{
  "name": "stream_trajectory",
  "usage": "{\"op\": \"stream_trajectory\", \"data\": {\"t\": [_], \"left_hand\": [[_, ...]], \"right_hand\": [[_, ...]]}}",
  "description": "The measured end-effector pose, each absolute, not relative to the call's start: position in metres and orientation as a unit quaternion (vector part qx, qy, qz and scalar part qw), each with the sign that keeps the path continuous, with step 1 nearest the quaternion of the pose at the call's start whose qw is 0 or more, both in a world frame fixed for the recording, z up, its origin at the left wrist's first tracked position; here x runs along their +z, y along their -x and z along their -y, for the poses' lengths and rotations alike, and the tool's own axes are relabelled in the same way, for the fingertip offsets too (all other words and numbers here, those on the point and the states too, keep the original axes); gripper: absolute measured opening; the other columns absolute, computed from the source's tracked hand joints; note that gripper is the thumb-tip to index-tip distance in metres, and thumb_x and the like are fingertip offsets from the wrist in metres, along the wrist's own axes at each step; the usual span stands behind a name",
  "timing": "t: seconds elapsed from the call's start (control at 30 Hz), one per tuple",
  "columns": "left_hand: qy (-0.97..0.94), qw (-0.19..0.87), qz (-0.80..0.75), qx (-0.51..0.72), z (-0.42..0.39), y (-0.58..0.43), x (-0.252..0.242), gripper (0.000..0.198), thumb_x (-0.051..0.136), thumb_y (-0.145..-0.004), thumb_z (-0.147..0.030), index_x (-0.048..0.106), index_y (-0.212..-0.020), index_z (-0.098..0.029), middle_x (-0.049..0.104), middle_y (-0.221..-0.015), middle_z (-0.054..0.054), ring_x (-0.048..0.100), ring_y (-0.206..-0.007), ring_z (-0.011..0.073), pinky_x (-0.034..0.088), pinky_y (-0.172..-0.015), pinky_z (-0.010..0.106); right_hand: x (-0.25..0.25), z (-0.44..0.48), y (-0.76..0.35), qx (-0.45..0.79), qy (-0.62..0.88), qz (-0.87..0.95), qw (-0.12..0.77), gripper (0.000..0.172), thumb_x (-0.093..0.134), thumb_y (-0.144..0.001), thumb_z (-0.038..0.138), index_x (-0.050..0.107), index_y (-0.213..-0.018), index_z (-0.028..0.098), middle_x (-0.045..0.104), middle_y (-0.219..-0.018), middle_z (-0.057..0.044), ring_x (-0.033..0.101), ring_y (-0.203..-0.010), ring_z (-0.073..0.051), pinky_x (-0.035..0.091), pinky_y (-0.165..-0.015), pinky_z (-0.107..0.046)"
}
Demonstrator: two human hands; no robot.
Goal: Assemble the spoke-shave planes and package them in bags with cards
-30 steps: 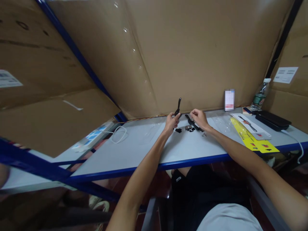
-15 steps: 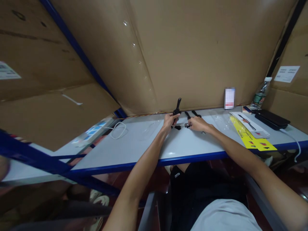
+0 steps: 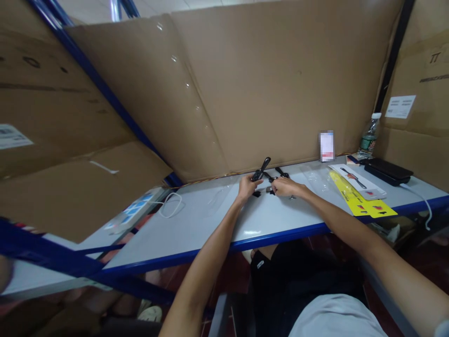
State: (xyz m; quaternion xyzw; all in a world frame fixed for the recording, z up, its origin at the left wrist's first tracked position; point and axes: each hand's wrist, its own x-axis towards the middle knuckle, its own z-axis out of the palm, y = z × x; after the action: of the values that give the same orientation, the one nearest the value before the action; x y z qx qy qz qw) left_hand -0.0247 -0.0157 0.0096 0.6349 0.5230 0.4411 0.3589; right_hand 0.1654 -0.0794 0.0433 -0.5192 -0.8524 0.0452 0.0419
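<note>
The left hand (image 3: 247, 187) was closed around a black tool (image 3: 261, 170) in the middle of the frame, and the tool's long handle pointed up and to the right. The right hand (image 3: 286, 186) was near it on the right, low over the tabletop (image 3: 196, 224), with its fingers bent down. It was too small to tell if those fingers held something or only touched it. A dark stick (image 3: 269, 177) showed just past the fingertips, and a second black tool (image 3: 282, 172) lay just behind the right hand. A small black piece (image 3: 257, 194) lay below the left hand, and a tiny shiny piece (image 3: 292, 197) lay under the right wrist.

The tiny shiny piece looked the easiest to lose. If the right wrist dragged toward the bottom of the frame, it could push that piece along the smooth top and maybe off the blue edge. If the left hand got loose, the black tool could tip and drop onto the small black piece. The handles were close together too, so a quick turn of either hand could bump one tool into another.
</note>
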Motion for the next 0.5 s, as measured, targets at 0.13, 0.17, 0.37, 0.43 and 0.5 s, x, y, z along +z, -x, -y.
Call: {"op": "stream_trajectory", "data": {"t": [0.13,0.17,0.37,0.43,0.5], "left_hand": [[-0.658,0.344,-0.53,0.408,0.019,0.026,0.014,0.036,0.083,-0.065,-0.041,0.057,-0.072,-0.018,0.043,-0.047,-0.009,0.038,-0.042,0.0066,0.022,-0.044,0.019],[-0.661,0.347,-0.533,0.399,0.021,0.026,0.016,0.037,0.083,-0.065,-0.042,0.055,-0.071,-0.017,0.043,-0.047,-0.009,0.038,-0.042,0.0065,0.021,-0.044,0.019],[-0.675,0.417,-0.527,0.306,0.042,0.025,0.027,0.039,0.081,-0.069,-0.043,0.049,-0.07,-0.019,0.044,-0.048,-0.008,0.034,-0.038,0.0057,0.018,-0.041,0.021],[-0.678,0.44,-0.521,0.275,0.052,0.027,0.029,0.037,0.078,-0.073,-0.045,0.051,-0.073,-0.019,0.046,-0.05,-0.007,0.033,-0.038,0.0055,0.016,-0.041,0.021],[-0.682,0.441,-0.523,0.257,0.063,0.031,0.03,0.036,0.075,-0.075,-0.047,0.053,-0.077,-0.019,0.048,-0.053,-0.006,0.033,-0.039,0.0057,0.016,-0.041,0.021]], "right_hand": [[0.045,0.077,-0.171,0.044,0.52,0.852,0.036,0.018,0.059,-0.088,0.014,0.075,-0.096,0.013,0.074,-0.114,-0.016,0.069,-0.103,-0.026,0.049,-0.081,-0.026],[0.046,0.075,-0.173,0.057,0.518,0.852,0.052,0.016,0.059,-0.089,0.015,0.074,-0.093,0.013,0.075,-0.109,-0.015,0.07,-0.1,-0.025,0.048,-0.078,-0.025],[0.049,0.053,-0.182,0.269,0.499,0.753,0.334,0.004,0.062,-0.089,0.012,0.063,-0.086,0.016,0.066,-0.067,0.002,0.061,-0.061,-0.012,0.043,-0.057,-0.019],[0.049,0.048,-0.183,0.322,0.496,0.704,0.394,0.007,0.065,-0.086,0.012,0.061,-0.082,0.016,0.06,-0.059,0.005,0.057,-0.054,-0.01,0.042,-0.052,-0.019],[0.048,0.045,-0.182,0.331,0.503,0.67,0.433,0.01,0.069,-0.082,0.011,0.061,-0.078,0.016,0.057,-0.055,0.007,0.055,-0.05,-0.01,0.042,-0.051,-0.019]]}}
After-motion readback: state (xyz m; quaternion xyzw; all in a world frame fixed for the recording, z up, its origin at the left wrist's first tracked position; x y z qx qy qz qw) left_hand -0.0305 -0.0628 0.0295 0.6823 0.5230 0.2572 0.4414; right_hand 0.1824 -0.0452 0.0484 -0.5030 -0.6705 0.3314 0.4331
